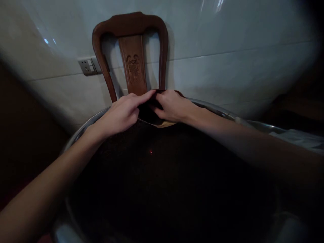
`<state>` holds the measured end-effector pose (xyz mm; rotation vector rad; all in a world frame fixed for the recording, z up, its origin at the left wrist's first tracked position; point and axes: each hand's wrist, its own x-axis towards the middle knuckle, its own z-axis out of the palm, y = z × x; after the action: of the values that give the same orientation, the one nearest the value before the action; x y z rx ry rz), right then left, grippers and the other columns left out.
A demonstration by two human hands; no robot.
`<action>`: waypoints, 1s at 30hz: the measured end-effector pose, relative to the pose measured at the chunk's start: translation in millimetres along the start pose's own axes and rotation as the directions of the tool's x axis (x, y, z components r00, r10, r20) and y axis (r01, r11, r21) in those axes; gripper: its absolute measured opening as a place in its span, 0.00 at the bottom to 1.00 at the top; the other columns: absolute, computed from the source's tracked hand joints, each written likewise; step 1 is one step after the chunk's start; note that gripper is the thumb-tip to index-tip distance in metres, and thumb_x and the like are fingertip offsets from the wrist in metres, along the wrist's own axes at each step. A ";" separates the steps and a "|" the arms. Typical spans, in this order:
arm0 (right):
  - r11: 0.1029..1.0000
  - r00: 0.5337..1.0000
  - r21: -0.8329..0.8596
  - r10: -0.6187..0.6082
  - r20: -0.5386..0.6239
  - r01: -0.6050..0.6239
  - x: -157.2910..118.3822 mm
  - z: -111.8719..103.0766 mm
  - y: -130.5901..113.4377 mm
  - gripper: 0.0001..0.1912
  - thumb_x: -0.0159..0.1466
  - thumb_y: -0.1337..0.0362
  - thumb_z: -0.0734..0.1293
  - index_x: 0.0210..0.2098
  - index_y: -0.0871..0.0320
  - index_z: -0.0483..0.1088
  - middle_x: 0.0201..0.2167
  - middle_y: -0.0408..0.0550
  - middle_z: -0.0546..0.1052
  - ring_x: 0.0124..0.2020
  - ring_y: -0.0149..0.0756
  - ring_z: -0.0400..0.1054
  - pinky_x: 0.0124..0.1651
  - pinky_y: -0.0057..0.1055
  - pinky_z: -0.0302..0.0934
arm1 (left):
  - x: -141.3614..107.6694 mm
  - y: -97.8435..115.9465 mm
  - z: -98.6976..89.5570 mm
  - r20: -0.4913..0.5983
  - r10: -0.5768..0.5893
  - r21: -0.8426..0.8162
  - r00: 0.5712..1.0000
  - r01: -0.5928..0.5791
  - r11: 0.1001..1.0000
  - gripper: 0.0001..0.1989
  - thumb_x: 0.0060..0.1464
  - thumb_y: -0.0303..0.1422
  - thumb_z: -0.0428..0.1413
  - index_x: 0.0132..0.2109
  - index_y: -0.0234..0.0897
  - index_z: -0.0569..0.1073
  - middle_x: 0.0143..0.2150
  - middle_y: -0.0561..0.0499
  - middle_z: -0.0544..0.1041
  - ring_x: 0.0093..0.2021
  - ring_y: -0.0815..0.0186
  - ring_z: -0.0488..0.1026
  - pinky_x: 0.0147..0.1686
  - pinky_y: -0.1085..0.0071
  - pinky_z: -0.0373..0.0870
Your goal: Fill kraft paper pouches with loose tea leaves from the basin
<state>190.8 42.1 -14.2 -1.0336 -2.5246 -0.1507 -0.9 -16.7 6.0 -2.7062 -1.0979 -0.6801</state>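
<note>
Over the far side of a wide metal basin, my two hands are close together at a brown paper bag (167, 124), or folded paper much like one, with a dark opening. My left hand (124, 114) is closed at its left side, with the index finger stretched along the far edge. My right hand (173, 106) lies over the right side, its fingers curled into the opening; the fingertips are lost in shadow. Below them the basin (87, 124) is very dark inside, and a tiny red-orange glow (151, 152) shows there.
A carved wooden chair (133, 64) stands behind the basin against a tiled wall (215, 67). To its left is a wall socket (87, 66). White crumpled plastic (298, 137) lies at the right beside another metal rim (265, 126). Light is dim.
</note>
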 end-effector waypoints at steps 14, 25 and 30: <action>0.955 0.950 0.095 -0.289 0.115 0.279 -1.1 -0.5 18.1 0.20 0.61 0.58 0.62 0.47 0.63 0.70 0.44 0.55 0.72 0.46 0.43 0.64 0.51 0.38 0.56 | 2.6 16.7 12.2 0.039 -0.054 -0.039 0.998 0.056 0.998 0.32 0.54 0.25 0.43 0.67 0.34 0.52 0.59 0.44 0.67 0.54 0.57 0.67 0.55 0.56 0.64; 0.890 0.891 -0.132 -0.407 0.200 0.436 2.1 24.3 18.8 0.18 0.55 0.65 0.67 0.44 0.66 0.72 0.48 0.62 0.71 0.54 0.53 0.60 0.56 0.48 0.50 | 1.8 20.2 17.3 0.085 -0.052 -0.023 0.995 0.054 0.998 0.33 0.54 0.24 0.44 0.67 0.36 0.49 0.65 0.45 0.60 0.60 0.57 0.62 0.59 0.57 0.61; 0.974 0.944 -0.022 -0.215 0.252 0.227 -1.5 25.3 10.7 0.22 0.56 0.74 0.62 0.51 0.67 0.67 0.56 0.63 0.66 0.56 0.50 0.59 0.58 0.43 0.50 | 0.8 26.8 23.0 0.140 -0.048 0.004 0.989 0.047 0.999 0.33 0.55 0.24 0.44 0.68 0.36 0.47 0.62 0.44 0.63 0.55 0.58 0.66 0.55 0.57 0.64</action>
<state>190.8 55.1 -38.5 -0.8280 -2.8765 -0.1578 26.2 -28.8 -13.1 -2.7717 -1.1968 -0.5018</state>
